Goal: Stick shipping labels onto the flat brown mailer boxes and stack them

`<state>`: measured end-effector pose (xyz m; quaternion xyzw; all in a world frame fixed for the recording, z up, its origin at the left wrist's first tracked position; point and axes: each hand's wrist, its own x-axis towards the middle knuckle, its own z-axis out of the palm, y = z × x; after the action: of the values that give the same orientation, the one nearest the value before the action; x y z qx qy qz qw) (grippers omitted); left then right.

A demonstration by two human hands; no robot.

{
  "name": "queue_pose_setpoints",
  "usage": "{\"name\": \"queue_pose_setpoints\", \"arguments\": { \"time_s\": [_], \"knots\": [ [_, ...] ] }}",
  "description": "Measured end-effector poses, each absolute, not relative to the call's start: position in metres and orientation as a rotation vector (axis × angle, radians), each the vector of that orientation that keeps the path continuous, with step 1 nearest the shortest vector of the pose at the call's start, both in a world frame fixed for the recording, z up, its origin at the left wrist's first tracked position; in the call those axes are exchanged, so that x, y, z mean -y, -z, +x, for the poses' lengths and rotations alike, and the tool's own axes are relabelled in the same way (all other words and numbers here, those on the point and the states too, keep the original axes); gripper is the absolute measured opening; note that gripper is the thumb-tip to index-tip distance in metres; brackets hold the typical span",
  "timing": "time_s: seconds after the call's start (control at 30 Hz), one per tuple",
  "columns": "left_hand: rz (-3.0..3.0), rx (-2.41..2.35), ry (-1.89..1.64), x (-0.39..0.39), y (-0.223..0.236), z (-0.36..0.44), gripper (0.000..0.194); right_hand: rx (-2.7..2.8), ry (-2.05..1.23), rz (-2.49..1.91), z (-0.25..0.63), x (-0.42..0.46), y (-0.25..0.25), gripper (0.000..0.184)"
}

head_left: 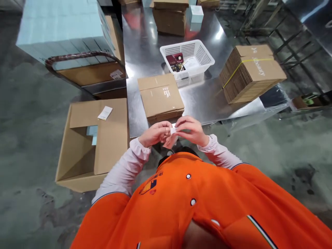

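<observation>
My left hand [157,133] and my right hand [191,130] meet in front of my body, just off the table's near edge. Both pinch a small white-and-pink slip [170,141]; its lower part hangs down and looks thin, and its exact kind is not clear. Fingertips cover part of its upper end. Just beyond my hands lies a stack of flat cardboard cartons [161,97] with white print on top. Behind that stack stands a white plastic basket [207,62] holding dark red and black cards and white papers.
On the steel table [135,121], a yellow-strapped bundle of folded cartons [249,74] sits at right. Farther back are a brown box [169,20] and a small white box [196,14]. An open carton [111,145] and a cart handle [85,55] with pale blue boxes [62,24] occupy the left.
</observation>
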<state>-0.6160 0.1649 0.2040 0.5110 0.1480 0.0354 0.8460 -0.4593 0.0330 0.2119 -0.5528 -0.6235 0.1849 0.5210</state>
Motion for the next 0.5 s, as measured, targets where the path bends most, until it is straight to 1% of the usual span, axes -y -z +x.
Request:
{"name": "queue_pose_setpoints", "arguments": {
  "time_s": [0.1,0.2,0.27,0.37,0.43,0.5],
  "knots": [
    [1.384,-0.246,-0.391,-0.17,-0.197,-0.615,0.035,1.319,-0.458,-1.427,-0.462,-0.035,-0.208,0.021],
    [1.61,-0.18,-0.548,-0.177,-0.188,-0.613,0.02,1.253,-0.53,-1.487,-0.463,-0.041,-0.203,0.025],
    [1.626,-0.203,-0.582,-0.18,-0.178,-0.61,0.018,1.265,-0.594,-1.5,-0.459,-0.049,-0.198,0.025],
    [1.378,-0.382,-0.521,-0.179,-0.152,-0.603,0.021,1.269,-0.662,-1.507,-0.441,-0.073,-0.188,0.027],
    [1.05,-0.564,-0.478,-0.179,-0.13,-0.596,0.026,1.271,-0.619,-1.547,-0.42,-0.106,-0.178,0.026],
    [0.745,-0.734,-0.468,-0.181,-0.108,-0.587,0.026,1.27,-0.529,-1.646,-0.393,-0.151,-0.164,0.023]
  ]
}}
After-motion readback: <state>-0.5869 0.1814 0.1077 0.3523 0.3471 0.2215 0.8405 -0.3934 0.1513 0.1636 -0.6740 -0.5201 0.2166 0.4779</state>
